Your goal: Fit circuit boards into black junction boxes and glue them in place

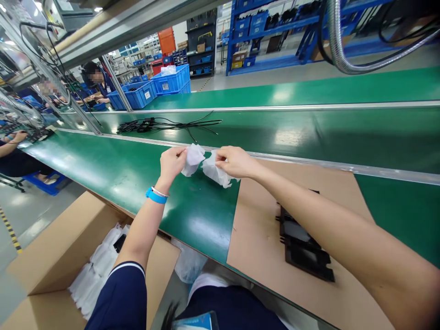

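Green bench [192, 211] runs under the cardboard sheet [254, 229]. Open box [58, 238] is L of & lower than the sheet. Black parts [302, 254] lie on the sheet, partly hidden by my R forearm [295, 201]; if that arm dropped or swung, it could knock or scuff them. Wht wrap's just L of the sheet's far end: L hand [173, 162] pinches one bit [194, 158], R hand [235, 161] another [215, 174]. Can't tell if they're joined; if so, pulling apart could rip it. Fingertip hold only, so a loose pinch could drop it.
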The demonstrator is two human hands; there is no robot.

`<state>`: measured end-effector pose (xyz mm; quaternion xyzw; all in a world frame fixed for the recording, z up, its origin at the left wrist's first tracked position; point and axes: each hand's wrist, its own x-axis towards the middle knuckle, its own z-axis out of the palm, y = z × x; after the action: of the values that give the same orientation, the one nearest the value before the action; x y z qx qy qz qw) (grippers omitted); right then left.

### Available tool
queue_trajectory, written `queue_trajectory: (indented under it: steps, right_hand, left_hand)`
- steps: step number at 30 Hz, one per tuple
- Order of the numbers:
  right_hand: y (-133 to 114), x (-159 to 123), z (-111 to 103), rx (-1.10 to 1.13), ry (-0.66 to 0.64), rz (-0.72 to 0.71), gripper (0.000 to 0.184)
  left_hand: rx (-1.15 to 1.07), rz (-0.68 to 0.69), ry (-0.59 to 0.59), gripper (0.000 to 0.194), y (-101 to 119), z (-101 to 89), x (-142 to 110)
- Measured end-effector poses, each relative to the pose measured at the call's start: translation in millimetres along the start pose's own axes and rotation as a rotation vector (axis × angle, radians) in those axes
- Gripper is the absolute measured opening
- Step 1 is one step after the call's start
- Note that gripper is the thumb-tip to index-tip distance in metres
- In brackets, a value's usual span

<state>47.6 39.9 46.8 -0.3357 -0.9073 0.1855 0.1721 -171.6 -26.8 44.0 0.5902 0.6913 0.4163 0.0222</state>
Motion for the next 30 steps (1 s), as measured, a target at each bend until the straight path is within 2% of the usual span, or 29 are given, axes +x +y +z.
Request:
queue_trajectory:
  steps: [5, 8, 10, 14, 16, 17, 18, 20, 21, 22, 23, 25, 27, 30]
  right_hand:
    - [-19, 8, -32, 0.103, 0.164, 0.006, 0.01]
    - [-26, 16, -44, 0.221, 0.261, -0.026, 0.009]
    - [-25, 26, -49, 0.322, 0.415, -0.053, 0.01]
    - [-18, 46, -53, 0.454, 0.837, -0.003, 0.014]
    - [-17, 50, -45, 0.467, 0.922, 0.006, 0.014]
    - [-18, 49, -38, 0.454, 0.867, -0.009, 0.015]
    - [-21, 47, -28, 0.425, 0.735, -0.036, 0.016]
    - [-30, 41, -5, 0.341, 0.35, -0.116, 0.024]
    - [-36, 38, 7, 0.304, 0.174, -0.153, 0.028]
    - [-42, 36, 17, 0.275, 0.053, -0.184, 0.03]
    - [-48, 36, 24, 0.258, -0.004, -0.207, 0.029]
    - [-60, 40, 26, 0.252, 0.021, -0.222, 0.024]
    - [-72, 49, 14, 0.27, 0.117, -0.201, 0.02]
    - [-92, 64, -18, 0.364, 0.284, -0.19, 0.018]
  left_hand:
    - [0.087, 0.013, 0.014, 0.019, -6, -8.6, 2]
    - [0.099, -0.002, -0.019, 0.018, -16, -7.8, 3]
    - [0.081, -0.003, -0.081, 0.017, -24, -3.1, -1]
    - [0.007, 0.007, -0.181, 0.033, -43, 8.4, -27]
    - [-0.039, 0.024, -0.183, 0.026, -51, 11.8, -42]
    - [-0.065, 0.034, -0.166, 0.019, -53, 12.7, -49]
    - [-0.092, 0.042, -0.135, 0.012, -55, 13.1, -53]
    - [-0.158, 0.052, -0.044, 0.002, -54, 12.6, -55]
    - [-0.196, 0.055, 0.003, 0.006, -53, 11.6, -53]
    - [-0.237, 0.059, 0.043, 0.011, -51, 10.2, -50]
    - [-0.278, 0.065, 0.077, 0.016, -48, 8.4, -47]
    - [-0.345, 0.081, 0.136, 0.027, -43, 3.8, -39]
    - [-0.415, 0.106, 0.166, 0.043, -41, -0.2, -36]
    - [-0.448, 0.065, 0.057, 0.07, -43, -0.2, -40]
